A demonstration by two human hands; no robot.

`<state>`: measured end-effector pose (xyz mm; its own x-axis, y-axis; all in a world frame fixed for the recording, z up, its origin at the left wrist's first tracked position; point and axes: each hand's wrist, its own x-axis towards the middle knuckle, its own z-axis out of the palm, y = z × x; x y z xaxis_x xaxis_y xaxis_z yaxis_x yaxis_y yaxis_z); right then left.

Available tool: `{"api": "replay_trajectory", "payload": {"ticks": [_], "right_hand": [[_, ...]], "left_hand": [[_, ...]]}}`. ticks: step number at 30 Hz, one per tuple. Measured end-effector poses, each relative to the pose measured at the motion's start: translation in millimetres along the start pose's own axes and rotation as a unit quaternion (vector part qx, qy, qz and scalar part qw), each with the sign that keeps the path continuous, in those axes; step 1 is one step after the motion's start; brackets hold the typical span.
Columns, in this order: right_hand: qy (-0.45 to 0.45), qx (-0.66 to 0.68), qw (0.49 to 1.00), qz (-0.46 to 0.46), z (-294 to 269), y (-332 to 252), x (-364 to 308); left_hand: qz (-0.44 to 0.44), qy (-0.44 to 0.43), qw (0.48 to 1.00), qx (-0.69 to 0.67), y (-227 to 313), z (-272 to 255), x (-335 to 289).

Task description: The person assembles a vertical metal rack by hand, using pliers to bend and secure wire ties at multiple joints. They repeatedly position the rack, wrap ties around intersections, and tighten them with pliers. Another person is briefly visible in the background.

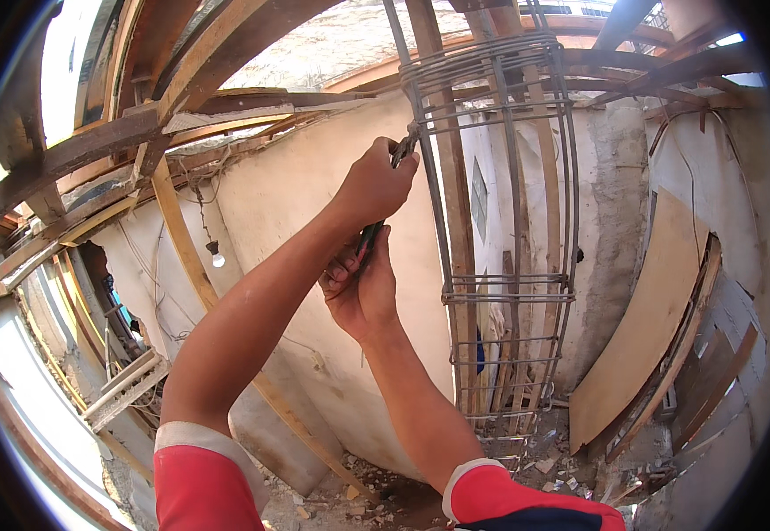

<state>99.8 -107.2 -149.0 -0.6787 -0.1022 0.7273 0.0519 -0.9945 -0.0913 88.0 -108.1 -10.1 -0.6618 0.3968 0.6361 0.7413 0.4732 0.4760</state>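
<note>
The left hand point(374, 184) is gripping the pliers point(383, 208) high up, their tip touching a bar of the upright rebar cage point(500, 221). The right hand point(360, 288) is closing its fingers point(342, 265) around the handles below, in front of the plastered wall point(314, 221).

Red sleeves point(204, 482), grey rebar cage point(500, 177), seemingly dark-handled pliers point(376, 226).

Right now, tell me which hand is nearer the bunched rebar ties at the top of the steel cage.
Left. The left hand grips the dark metal tying tool just below the bunched ties; the right hand holds the tool's handle lower down.
</note>
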Motion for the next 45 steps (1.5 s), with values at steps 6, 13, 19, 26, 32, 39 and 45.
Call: {"api": "replay_trajectory", "payload": {"ticks": [6,13,19,26,32,39,45], "right_hand": [[0.179,-0.464,0.848,-0.182,7.2,-19.1,-19.3],[0.104,-0.39,0.903,-0.15,21.9,-59.3,-33.8],[0.013,-0.209,0.977,-0.024,32.0,-68.1,-35.0],[0.117,-0.47,0.874,-0.038,19.3,-65.5,-34.4],[0.059,-0.523,0.847,-0.075,14.2,-67.6,-34.6],[-0.038,-0.073,0.995,0.06,20.1,-85.9,-31.3],[0.057,-0.373,0.925,0.051,54.2,-104.9,-49.6]], "left_hand": [[0.054,0.142,0.988,0.04,-13.1,43.4,-3.8],[-0.05,-0.077,0.949,-0.302,2.5,19.0,-4.2],[-0.117,-0.107,0.852,-0.499,2.6,14.9,-3.5],[0.004,0.102,0.991,0.082,5.6,30.3,-13.2],[-0.049,0.076,0.966,-0.241,-3.7,25.8,-14.9],[0.025,0.098,0.966,-0.239,-9.2,15.8,-3.2],[0.006,0.068,0.949,-0.308,6.2,25.5,2.2]]}}
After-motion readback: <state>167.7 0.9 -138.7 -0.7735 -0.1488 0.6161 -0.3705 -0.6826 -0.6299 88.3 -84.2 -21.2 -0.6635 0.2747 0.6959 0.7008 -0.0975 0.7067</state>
